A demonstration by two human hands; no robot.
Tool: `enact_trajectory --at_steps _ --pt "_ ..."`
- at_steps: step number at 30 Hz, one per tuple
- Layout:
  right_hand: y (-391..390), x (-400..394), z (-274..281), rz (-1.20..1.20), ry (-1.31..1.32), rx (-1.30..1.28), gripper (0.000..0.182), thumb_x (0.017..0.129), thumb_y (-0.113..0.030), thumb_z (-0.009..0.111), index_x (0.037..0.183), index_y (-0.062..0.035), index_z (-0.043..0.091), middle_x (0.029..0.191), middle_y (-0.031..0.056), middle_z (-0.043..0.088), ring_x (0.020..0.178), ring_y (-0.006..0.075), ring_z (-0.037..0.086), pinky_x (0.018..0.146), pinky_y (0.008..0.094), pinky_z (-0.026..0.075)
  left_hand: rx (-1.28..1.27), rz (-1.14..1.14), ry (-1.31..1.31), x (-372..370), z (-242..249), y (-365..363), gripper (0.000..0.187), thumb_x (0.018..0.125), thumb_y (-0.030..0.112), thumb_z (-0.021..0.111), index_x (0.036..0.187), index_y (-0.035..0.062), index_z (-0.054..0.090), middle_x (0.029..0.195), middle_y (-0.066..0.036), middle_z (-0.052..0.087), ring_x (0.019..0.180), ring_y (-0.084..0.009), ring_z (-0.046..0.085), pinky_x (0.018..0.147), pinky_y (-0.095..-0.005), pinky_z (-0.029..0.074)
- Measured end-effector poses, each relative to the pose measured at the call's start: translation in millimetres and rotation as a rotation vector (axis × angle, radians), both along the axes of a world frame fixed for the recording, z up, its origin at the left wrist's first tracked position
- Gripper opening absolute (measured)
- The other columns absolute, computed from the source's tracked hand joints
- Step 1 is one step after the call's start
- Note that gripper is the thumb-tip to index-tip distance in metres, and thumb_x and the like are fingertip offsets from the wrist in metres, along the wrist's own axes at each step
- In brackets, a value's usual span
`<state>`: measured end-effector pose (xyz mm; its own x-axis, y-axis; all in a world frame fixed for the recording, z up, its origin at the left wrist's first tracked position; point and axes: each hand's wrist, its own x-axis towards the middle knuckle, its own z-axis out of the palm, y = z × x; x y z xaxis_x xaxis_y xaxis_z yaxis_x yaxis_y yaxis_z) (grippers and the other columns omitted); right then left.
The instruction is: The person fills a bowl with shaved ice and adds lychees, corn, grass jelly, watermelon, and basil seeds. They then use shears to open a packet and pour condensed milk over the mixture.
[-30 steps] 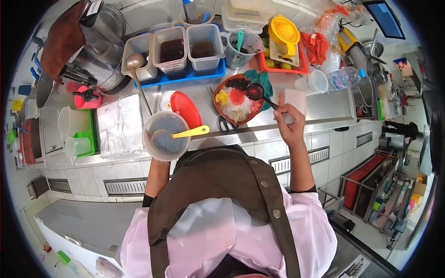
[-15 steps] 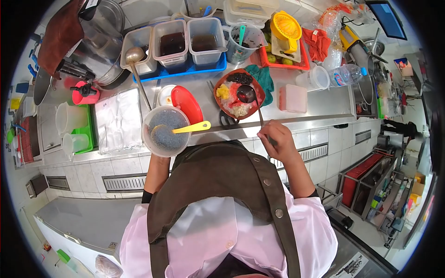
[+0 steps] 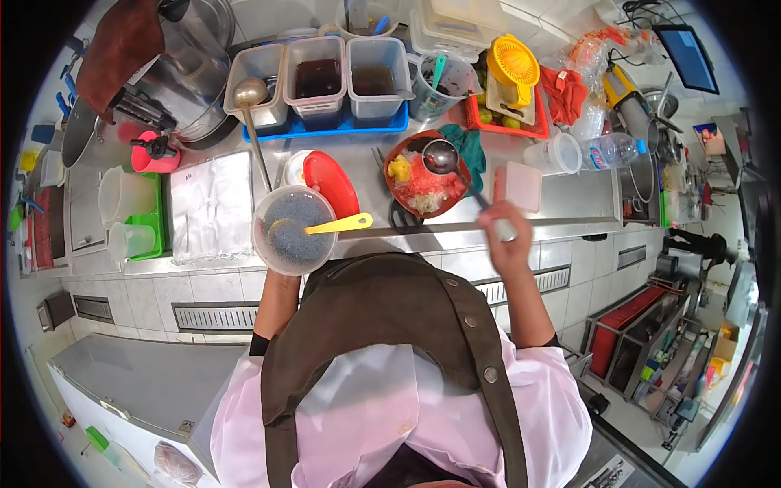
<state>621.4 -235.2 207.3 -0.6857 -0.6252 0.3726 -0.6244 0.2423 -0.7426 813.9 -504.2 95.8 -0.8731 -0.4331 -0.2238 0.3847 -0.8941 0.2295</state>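
Note:
My left hand, mostly hidden, is under and around a translucent tub of grey speckled seeds. A yellow spoon stands in the tub. My right hand grips the handle of a metal ladle, fingers closed. The ladle's round head is over a reddish-brown bowl on the steel counter. Pink-red shaved ice, yellow pieces, pale shreds and dark bits fill this bowl. A red lid lies near the tub, partly over a white container.
Behind stand clear containers of dark liquid on a blue tray, another ladle leaning there. A red basket holds green fruit and a yellow juicer. Plastic bags lie left; a pink block-like container sits right.
My right hand has moved up and to the right, and the ladle's head has turned over the bowl. More red ice shows there. The left hand keeps the tub nearly still.

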Motion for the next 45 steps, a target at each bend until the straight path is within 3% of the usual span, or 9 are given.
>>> enact_trajectory --at_steps 3,6,9,12,21,25,28,32,45 --pt "-6.4 -13.2 24.0 -0.239 -0.459 -0.46 0.005 0.082 0.002 0.051 0.078 0.0009 0.049 0.073 0.0107 0.051 0.06 0.0184 0.055 0.061 0.0335 0.05 0.01 -0.004 0.052 0.2 2.5 -3.6 0.077 0.077 0.066 0.039 0.129 0.0087 0.038 0.134 -0.021 0.034 0.113 -0.0348 0.046 0.085 -0.0545 0.045" --pt "-28.1 -21.4 55.5 -0.059 -0.389 -0.682 0.002 0.083 0.001 0.05 0.083 0.0016 0.047 0.077 0.0117 0.05 0.059 0.0192 0.056 0.056 0.0321 0.049 0.019 0.007 0.076 3.5 4.6 -7.4 0.077 0.077 0.065 0.04 0.129 0.0089 0.038 0.134 -0.021 0.033 0.114 -0.0353 0.045 0.085 -0.0558 0.044" --pt "-67.5 -22.4 69.7 0.0 -0.229 -0.618 0.005 0.082 -0.003 0.052 0.082 -0.0003 0.048 0.078 0.0122 0.053 0.063 0.0184 0.057 0.062 0.032 0.048 -0.023 0.025 0.078 8.8 -1.5 -12.9 0.077 0.077 0.065 0.041 0.13 0.0093 0.036 0.135 -0.021 0.032 0.115 -0.036 0.043 0.085 -0.0579 0.043" --pt "-131.2 -39.0 65.0 0.196 0.237 -0.341 0.002 0.077 0.0 0.059 0.079 -0.001 0.058 0.077 0.0093 0.059 0.068 0.0174 0.054 0.069 0.0298 0.042 -0.019 0.046 0.106 14.1 -6.7 -16.9 0.078 0.077 0.064 0.041 0.132 0.0092 0.034 0.136 -0.021 0.031 0.116 -0.0363 0.043 0.084 -0.0591 0.043" --pt "-271.0 -57.6 2.7 0.633 0.159 0.024 0.008 0.079 -0.006 0.057 0.079 0.001 0.052 0.072 0.0114 0.054 0.067 0.0261 0.053 0.063 0.0292 0.043 -0.115 0.181 0.058 40.5 -4.4 -23.1 0.081 0.076 0.066 0.039 0.127 0.0027 0.04 0.13 -0.02 0.04 0.11 -0.0294 0.05 0.088 -0.0435 0.046" --pt "-277.3 -67.1 -18.3 0.602 0.162 -0.123 0.007 0.079 -0.006 0.057 0.079 -0.0002 0.053 0.073 0.0107 0.054 0.059 0.0225 0.054 0.056 0.0281 0.044 -0.116 0.206 0.037 48.6 -0.1 -23.2 0.08 0.078 0.066 0.037 0.126 0.0031 0.041 0.13 -0.019 0.042 0.109 -0.0276 0.051 0.089 -0.0388 0.046" --pt "-270.4 -74.1 -15.4 0.372 -0.365 -0.197 0.006 0.081 -0.006 0.057 0.079 -0.0013 0.055 0.071 0.007 0.056 0.057 0.0151 0.054 0.056 0.0246 0.045 -0.1 0.21 0.003 48.8 -3.9 -25.8 0.078 0.078 0.065 0.038 0.126 0.0045 0.041 0.13 -0.018 0.042 0.109 -0.0276 0.05 0.088 -0.0407 0.047" --pt "-258.7 -95.6 -1.1 0.304 -0.611 -0.413 0.007 0.082 -0.007 0.057 0.082 -0.0013 0.052 0.069 0.0093 0.056 0.054 0.014 0.054 0.051 0.0269 0.048 -0.05 0.209 0.014 40.0 -5.4 -27.7 0.075 0.078 0.064 0.04 0.126 0.0061 0.041 0.13 -0.017 0.042 0.11 -0.028 0.05 0.087 -0.0451 0.047" --pt "-134.0 -80.9 96.0 0.126 -0.591 -0.565 0.009 0.08 -0.006 0.057 0.082 -0.0003 0.05 0.068 0.0123 0.057 0.053 0.0183 0.055 0.046 0.0305 0.047 -0.146 0.091 0.188 28.5 -4.7 -22.9 0.076 0.077 0.062 0.045 0.129 0.0069 0.038 0.134 -0.016 0.038 0.118 -0.0295 0.043 0.097 -0.0463 0.037"
